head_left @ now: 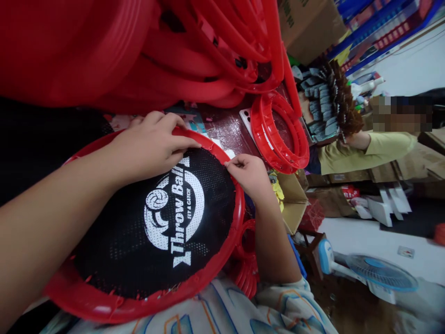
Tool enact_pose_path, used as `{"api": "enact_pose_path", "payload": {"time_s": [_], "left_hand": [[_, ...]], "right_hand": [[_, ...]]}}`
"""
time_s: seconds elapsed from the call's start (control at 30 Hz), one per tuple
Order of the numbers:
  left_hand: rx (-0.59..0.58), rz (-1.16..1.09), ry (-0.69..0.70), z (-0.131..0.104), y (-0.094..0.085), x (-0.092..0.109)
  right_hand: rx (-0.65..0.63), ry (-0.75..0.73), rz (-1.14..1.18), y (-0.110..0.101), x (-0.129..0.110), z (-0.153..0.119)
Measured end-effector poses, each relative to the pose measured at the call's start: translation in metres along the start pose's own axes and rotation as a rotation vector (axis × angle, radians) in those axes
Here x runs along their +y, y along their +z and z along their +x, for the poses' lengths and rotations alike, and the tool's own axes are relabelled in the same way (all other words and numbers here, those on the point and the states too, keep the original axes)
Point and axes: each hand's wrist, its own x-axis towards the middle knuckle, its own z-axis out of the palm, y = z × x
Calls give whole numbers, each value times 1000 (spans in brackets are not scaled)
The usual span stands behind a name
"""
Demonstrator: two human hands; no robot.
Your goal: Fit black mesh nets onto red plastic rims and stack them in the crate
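A large red plastic hoop (239, 208) lies tilted in front of me, partly against my clothing. Black mesh (132, 264) spans it, printed in white with "Throw Ball" and a ball emblem. My left hand (156, 144) is closed over the hoop's far rim, its thumb and forefinger reaching down onto the mesh edge. Close to its right, my right hand (248, 174) pinches at the inner rim, where the mesh meets the plastic. What lies between those fingertips is too small to make out. Small pegs show along the near rim.
Red hoops (208, 69) are heaped at the upper left. Narrower red rings (278, 134) rest beside a phone (246, 118) on the dark red table (229, 123). To the right are an open carton (294, 204), a fan (378, 269) and a co-worker in a yellow sleeve (389, 148).
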Motion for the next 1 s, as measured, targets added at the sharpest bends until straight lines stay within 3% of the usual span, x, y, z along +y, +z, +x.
{"api": "enact_pose_path", "payload": {"time_s": [0.23, 0.5, 0.63, 0.83, 1.0], "left_hand": [[13, 22, 14, 5, 9, -9], [1, 8, 22, 5, 8, -10], [-14, 30, 35, 6, 7, -9], [93, -33, 85, 6, 4, -10], [97, -199, 92, 3, -28, 2]], "right_hand": [[180, -211, 4, 6, 2, -16], [45, -216, -95, 13, -4, -8], [73, -197, -11, 8, -1, -12], [279, 71, 283, 6, 31, -60], [162, 289, 702, 38, 55, -120]]}}
